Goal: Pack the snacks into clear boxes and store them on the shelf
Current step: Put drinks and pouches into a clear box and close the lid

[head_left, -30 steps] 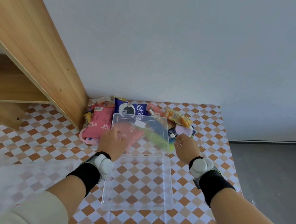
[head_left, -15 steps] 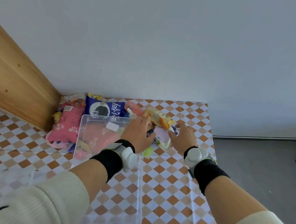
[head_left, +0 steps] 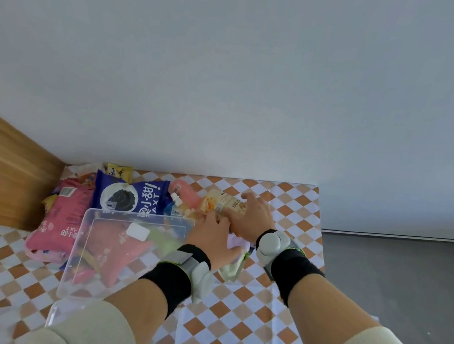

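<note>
Your right hand (head_left: 252,216) lies over the beige-and-orange snack packet (head_left: 224,203) at the far right of the pile, fingers spread across it and thumb under its near edge; it looks like a grasp being taken, though I cannot tell if the grip has closed. Your left hand (head_left: 208,236) reaches in just beside it, fingers curled down among the wrappers; what it holds, if anything, is hidden. Both hands meeting there suggests you mean to gather several packets at once.

The clear plastic box (head_left: 126,251) sits near and left of the hands, its open mouth near the pile, probably so that each packet travels only a short way. Through its wall shows a pink pouch (head_left: 113,247). Far behind it lie a dark blue bag with a black cookie picture (head_left: 128,194) and a larger pink packet (head_left: 60,219).

Everything rests on a table under an orange-and-white checked cloth (head_left: 232,330). The light wooden shelf (head_left: 6,178) stands at far left, against a plain white wall (head_left: 229,75); grey floor (head_left: 403,286) lies to the right.
</note>
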